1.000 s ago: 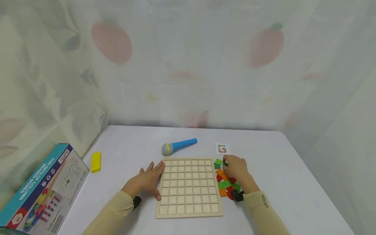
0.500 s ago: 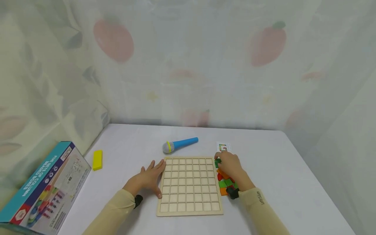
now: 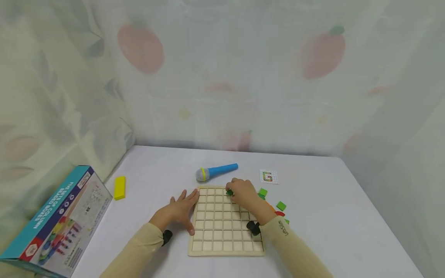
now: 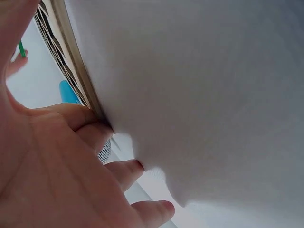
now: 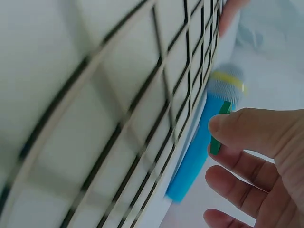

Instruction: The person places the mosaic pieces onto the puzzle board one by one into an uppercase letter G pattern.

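Note:
A wooden grid board (image 3: 208, 235) lies flat in the middle of the white table. Along its left edge rests my left hand (image 3: 177, 212), fingers straight and spread, fingertips and thumb at the frame. In the left wrist view those fingers (image 4: 128, 173) reach past the board's side onto the cloth. My right hand (image 3: 245, 193) is over the board's far rows and pinches a small green tile (image 5: 221, 128) between thumb and forefinger. The right wrist view has this tile edge-on, so its face shape is hidden. The other right fingers are loosely bent.
Right of the board lie loose tiles, among them a green square (image 3: 281, 205) and a red piece (image 3: 279, 213); my right forearm covers others. Behind are a pattern card (image 3: 269, 177) and a toy microphone (image 3: 219, 170). A yellow block (image 3: 119, 188) and a cardboard box (image 3: 62, 220) stand left.
My right hand has moved left from the tile pile to above the board's far rows, carrying a green tile. The left hand has stayed at the board's left edge.

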A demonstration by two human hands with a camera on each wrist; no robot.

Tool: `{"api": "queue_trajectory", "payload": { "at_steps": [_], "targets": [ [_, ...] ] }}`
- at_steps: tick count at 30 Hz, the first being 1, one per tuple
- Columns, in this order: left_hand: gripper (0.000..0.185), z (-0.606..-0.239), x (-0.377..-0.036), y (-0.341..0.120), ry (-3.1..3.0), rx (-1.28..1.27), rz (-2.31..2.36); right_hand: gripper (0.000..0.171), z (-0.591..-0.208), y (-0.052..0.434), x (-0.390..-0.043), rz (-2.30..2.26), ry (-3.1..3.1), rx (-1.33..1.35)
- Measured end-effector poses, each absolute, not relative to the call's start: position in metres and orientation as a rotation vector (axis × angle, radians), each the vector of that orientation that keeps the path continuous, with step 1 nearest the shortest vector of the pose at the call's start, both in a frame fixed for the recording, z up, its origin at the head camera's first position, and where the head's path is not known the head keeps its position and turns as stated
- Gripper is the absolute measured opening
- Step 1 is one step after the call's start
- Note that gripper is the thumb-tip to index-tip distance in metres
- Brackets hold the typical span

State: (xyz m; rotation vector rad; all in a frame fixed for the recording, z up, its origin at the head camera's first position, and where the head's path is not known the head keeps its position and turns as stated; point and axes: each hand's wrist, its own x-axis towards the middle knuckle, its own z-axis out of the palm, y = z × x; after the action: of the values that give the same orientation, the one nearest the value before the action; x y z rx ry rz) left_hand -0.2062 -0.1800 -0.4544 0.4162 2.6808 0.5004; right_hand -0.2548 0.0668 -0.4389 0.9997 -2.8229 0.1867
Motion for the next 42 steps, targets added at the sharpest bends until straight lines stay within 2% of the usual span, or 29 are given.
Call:
{"api": "queue_trajectory", "payload": {
  "at_steps": [7,13,42],
  "targets": [
    [0.134,-0.460,-0.207,-0.181,2.694,0.418,0.482,0.022,-0.444,0.022,-0.251,-0.025,-2.847,1.068],
    [0.133,-0.458,-0.208,-0.181,2.705,0.431,0.463,0.019,-0.445,0.003,-0.253,-0.066,-2.883,1.092],
    [0.134,-0.457,-0.209,-0.181,2.686,0.430,0.471,0.024,-0.445,-0.001,-0.254,-0.008,-2.959,1.109]
  ]
}}
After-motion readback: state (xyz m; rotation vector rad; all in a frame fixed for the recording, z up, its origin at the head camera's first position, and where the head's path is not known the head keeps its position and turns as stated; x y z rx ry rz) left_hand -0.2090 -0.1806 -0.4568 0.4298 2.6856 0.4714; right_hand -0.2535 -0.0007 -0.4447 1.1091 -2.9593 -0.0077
